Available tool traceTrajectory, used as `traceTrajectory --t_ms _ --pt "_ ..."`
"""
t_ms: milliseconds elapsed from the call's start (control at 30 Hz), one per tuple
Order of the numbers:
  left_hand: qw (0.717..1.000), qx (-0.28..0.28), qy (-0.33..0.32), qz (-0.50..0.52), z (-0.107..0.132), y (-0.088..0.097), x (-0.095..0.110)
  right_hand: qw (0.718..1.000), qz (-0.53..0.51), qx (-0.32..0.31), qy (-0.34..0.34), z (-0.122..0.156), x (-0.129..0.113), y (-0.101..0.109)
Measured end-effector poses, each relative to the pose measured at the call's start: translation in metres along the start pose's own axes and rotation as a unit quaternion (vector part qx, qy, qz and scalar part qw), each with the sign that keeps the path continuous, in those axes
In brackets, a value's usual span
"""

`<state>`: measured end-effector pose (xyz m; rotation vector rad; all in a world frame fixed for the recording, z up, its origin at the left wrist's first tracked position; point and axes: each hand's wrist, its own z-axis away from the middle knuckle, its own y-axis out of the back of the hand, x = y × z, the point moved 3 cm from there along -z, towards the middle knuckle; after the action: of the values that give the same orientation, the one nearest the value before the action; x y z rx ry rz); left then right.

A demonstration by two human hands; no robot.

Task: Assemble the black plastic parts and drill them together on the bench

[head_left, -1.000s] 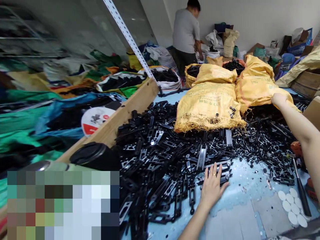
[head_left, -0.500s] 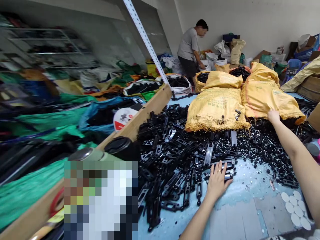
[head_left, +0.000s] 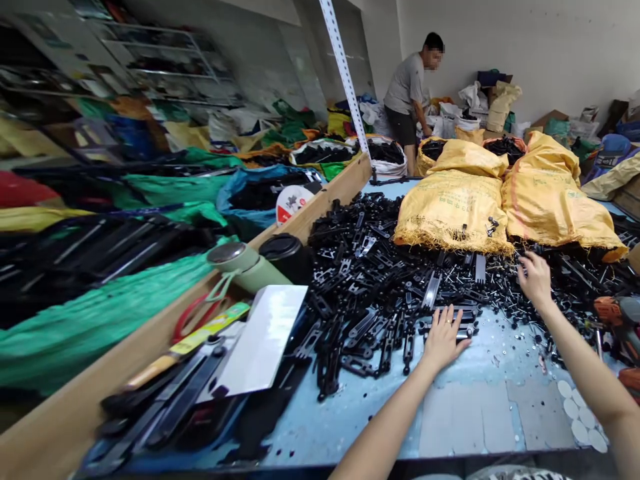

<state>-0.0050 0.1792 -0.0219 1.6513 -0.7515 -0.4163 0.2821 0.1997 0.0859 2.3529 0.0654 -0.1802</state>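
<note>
My left hand (head_left: 443, 338) lies flat with fingers spread on a small stack of black plastic strips (head_left: 453, 319) at the near edge of a large heap of black parts (head_left: 360, 273). A ring shows on one finger. My right hand (head_left: 535, 279) reaches into the scattered small black pieces and screws (head_left: 560, 293) below the right yellow sack (head_left: 553, 193); its fingers curl down into them and I cannot make out whether they hold any. The left yellow sack (head_left: 453, 210) lies behind the heap.
A blue table top (head_left: 380, 413) with a wooden side rail (head_left: 115, 373). A green bottle (head_left: 250, 267), black cup (head_left: 285, 250), white card (head_left: 263, 340) and scissors (head_left: 200, 317) lie at left. An orange power tool (head_left: 617, 313) and white discs (head_left: 580, 413) lie right. A person (head_left: 413, 93) stands behind among sacks.
My right hand has come back from the right yellow sack down into the small black pieces. The view has swung left and down. My left hand stays on the strips.
</note>
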Motion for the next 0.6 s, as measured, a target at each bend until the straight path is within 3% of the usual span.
traceTrajectory --t_ms 133,233,400,500,600 --pt "1.000 0.018 -0.008 0.024 0.001 0.018 0.011 0.990 -0.136 -0.032 0.025 0.082 -0.052 0.005" --pt "0.998 0.057 0.016 0.023 0.006 0.042 0.005 0.980 -0.196 -0.037 -0.011 0.133 -0.074 0.007" --pt "0.978 0.107 0.180 -0.005 0.041 0.071 -0.050 0.960 -0.265 -0.049 -0.071 0.186 -0.097 0.019" --pt "0.960 0.108 0.259 -0.025 0.075 0.073 -0.086 0.949 -0.295 -0.083 -0.068 0.202 -0.111 0.025" --pt "0.950 0.091 0.297 -0.035 0.107 0.069 -0.105 0.943 -0.310 -0.102 -0.063 0.209 -0.124 0.029"
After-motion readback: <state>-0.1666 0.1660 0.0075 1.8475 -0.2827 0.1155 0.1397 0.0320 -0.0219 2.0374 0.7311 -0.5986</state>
